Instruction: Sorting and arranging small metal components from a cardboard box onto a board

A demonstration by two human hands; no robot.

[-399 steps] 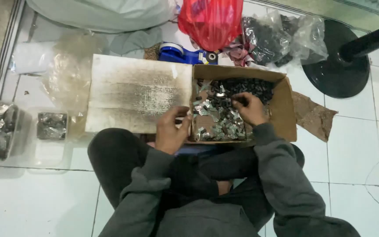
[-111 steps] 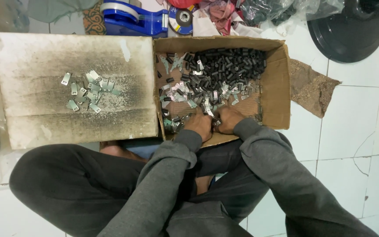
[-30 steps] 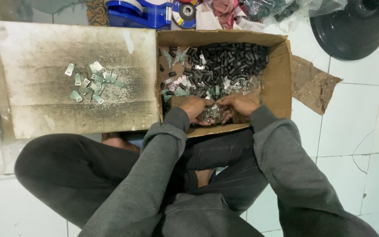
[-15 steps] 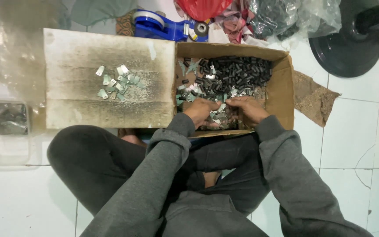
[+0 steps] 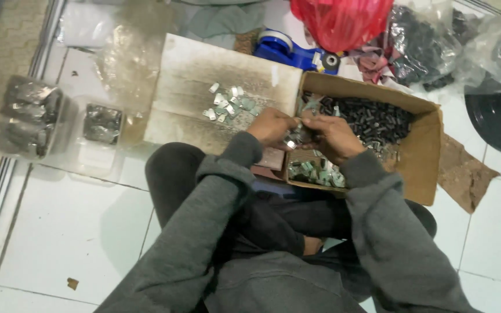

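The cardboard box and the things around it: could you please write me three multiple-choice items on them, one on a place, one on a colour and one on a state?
1. Where does the small pile of pale metal pieces lie?
A. on the flat cardboard sheet left of the cardboard box
B. in the red bag
C. on the black round base

2. What colour is the tape dispenser behind the box?
A. green
B. blue
C. yellow

3. How do the hands stand?
A. both flat on the floor
B. one raised off to the side
C. left hand and right hand meet over the box's near left corner, fingers pinched on small metal pieces

Answers: 1 A, the pile sits on the sheet's bare surface. 2 B, its body shows blue. 3 C, both hands close together on pieces between them.
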